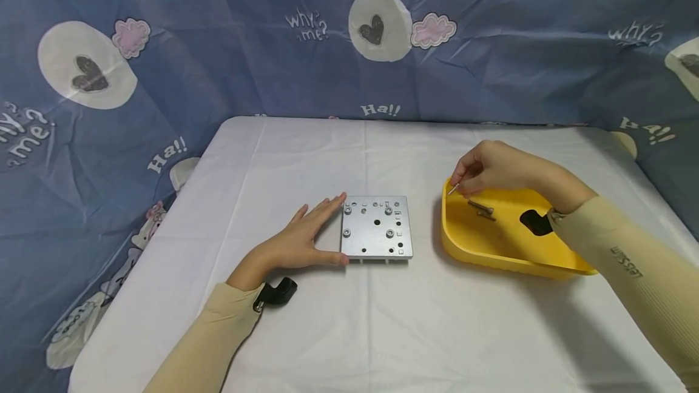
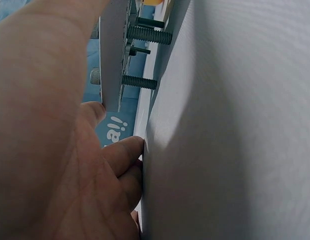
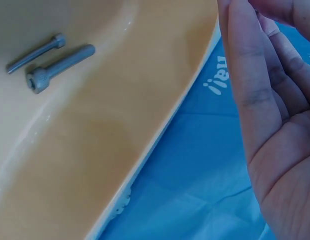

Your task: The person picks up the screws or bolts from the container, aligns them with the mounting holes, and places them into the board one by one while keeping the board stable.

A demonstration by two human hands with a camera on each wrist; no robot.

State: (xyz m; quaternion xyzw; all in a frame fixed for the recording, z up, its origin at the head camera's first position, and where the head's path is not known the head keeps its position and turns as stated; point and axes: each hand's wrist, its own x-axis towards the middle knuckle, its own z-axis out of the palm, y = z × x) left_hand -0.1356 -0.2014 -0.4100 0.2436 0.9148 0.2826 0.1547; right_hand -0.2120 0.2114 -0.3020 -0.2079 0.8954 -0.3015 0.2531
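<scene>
A square metal plate (image 1: 377, 229) lies on the table with several socket-head screws standing in it. Threaded screw shanks (image 2: 150, 35) stick out beneath the plate in the left wrist view. My left hand (image 1: 297, 244) is spread at the plate's left side, with the index fingertip at the far corner and the thumb at the near one. Over the left rim of a yellow tray (image 1: 491, 264), my right hand (image 1: 488, 168) pinches a small, thin screw (image 1: 454, 188). Inside the tray lie a thick socket-head screw (image 3: 62, 67) and a thinner screw (image 3: 35, 53).
A white cloth (image 1: 306, 156) covers the table. Behind it and along the left side hangs a blue printed curtain (image 1: 218, 47). The yellow tray stands to the right of the plate, with a gap of white cloth between them.
</scene>
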